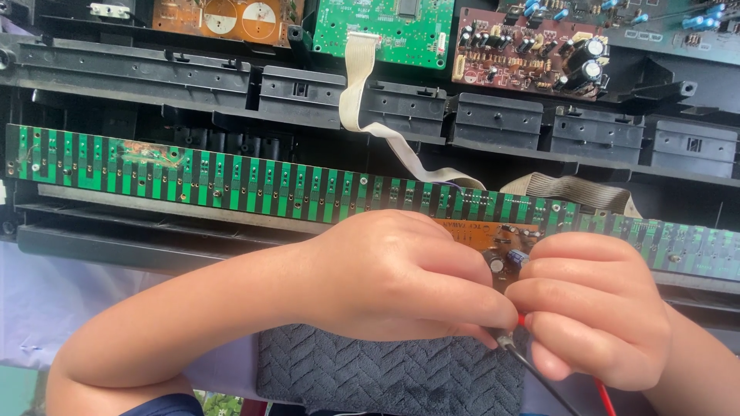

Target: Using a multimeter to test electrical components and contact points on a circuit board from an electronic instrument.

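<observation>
Your left hand (401, 273) is curled into a loose fist low in the middle of the view, fingertips pinched shut on the bare metal end of a black wire (539, 370) that runs off toward the bottom edge. Your right hand (593, 308) sits just beside it, touching at the fingertips, fingers closed on a red wire (603, 397) whose tip shows between the two hands; how firmly it is pinched you cannot tell, since the fingers hide most of it. Both hands rest over a small orange circuit board (493, 235) with a blue capacitor, partly hidden behind your knuckles. That board lies against the long green and black striped contact board (216, 177) stretching across the whole width of the frame. Below your hands is a dark grey textured cloth (385, 374). A beige ribbon cable (358, 92) drops from a green circuit board (385, 27) at the top and snakes down toward the strip. A brown circuit board (532, 50) with black capacitors sits top right, an orange one (223, 19) top left, all set in a black plastic chassis (131, 73).
</observation>
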